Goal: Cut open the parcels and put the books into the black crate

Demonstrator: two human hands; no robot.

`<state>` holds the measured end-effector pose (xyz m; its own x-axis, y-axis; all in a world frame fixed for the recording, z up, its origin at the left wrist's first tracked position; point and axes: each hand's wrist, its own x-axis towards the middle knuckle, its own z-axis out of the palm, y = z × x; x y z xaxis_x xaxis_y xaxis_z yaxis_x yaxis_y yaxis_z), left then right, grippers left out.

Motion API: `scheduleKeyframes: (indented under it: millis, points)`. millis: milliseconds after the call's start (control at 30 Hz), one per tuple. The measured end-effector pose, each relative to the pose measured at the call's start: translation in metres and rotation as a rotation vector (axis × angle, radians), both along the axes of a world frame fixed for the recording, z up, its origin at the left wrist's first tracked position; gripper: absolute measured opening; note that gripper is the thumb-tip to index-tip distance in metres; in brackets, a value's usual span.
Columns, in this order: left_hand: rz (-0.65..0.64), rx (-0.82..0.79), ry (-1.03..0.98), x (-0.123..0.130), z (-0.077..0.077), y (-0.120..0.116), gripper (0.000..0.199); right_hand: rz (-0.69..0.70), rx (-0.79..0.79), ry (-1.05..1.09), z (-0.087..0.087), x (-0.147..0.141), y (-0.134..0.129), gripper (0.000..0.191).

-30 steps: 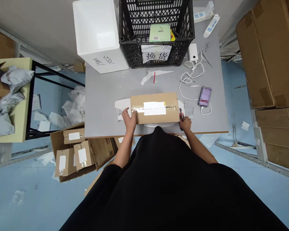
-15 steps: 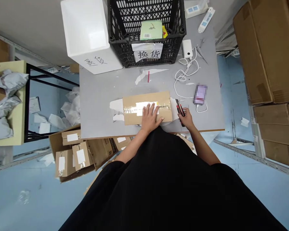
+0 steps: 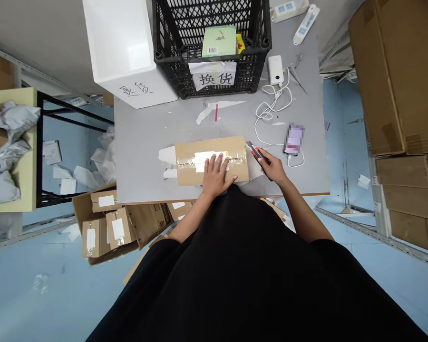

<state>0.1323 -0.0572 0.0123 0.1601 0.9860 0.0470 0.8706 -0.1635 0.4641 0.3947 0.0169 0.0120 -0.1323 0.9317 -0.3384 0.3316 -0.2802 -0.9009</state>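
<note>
A taped cardboard box (image 3: 189, 175) lies lengthwise near the front edge of the grey table (image 3: 142, 128). It carries a white label (image 3: 200, 161) on top, and clear tape runs along its middle seam. My left hand (image 3: 216, 178) rests flat on the box with fingers spread, partly covering the label. In my right hand (image 3: 274, 166) is a red and black utility knife (image 3: 263, 159). The knife's tip is close to the right end of the box; whether it touches, I cannot tell. Pieces of white paper (image 3: 167, 156) stick out from under the box.
Behind stand a white bin (image 3: 119, 42) and a black plastic crate (image 3: 214, 76) holding a green booklet (image 3: 219, 42). To the right are a phone (image 3: 294, 140), its white cable (image 3: 266, 114) and power strips (image 3: 306, 24). A carton of small boxes (image 3: 128, 232) sits below left.
My right hand has raised the utility knife and brought its tip left, toward the box's right end. My left hand stays on the box. The whole view has shifted slightly.
</note>
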Motion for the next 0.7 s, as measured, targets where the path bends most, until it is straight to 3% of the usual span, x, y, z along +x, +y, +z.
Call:
scheduleKeyframes:
  millis: [367,700]
  points:
    - [0.014,-0.028,-0.024,0.001,0.002,0.000,0.090,0.082,0.111,-0.131,0.003,0.009,-0.011,0.056]
    - [0.008,-0.026,-0.023,0.003,0.002,0.001,0.095,0.154,0.104,-0.035,0.008,0.021,-0.009,0.052]
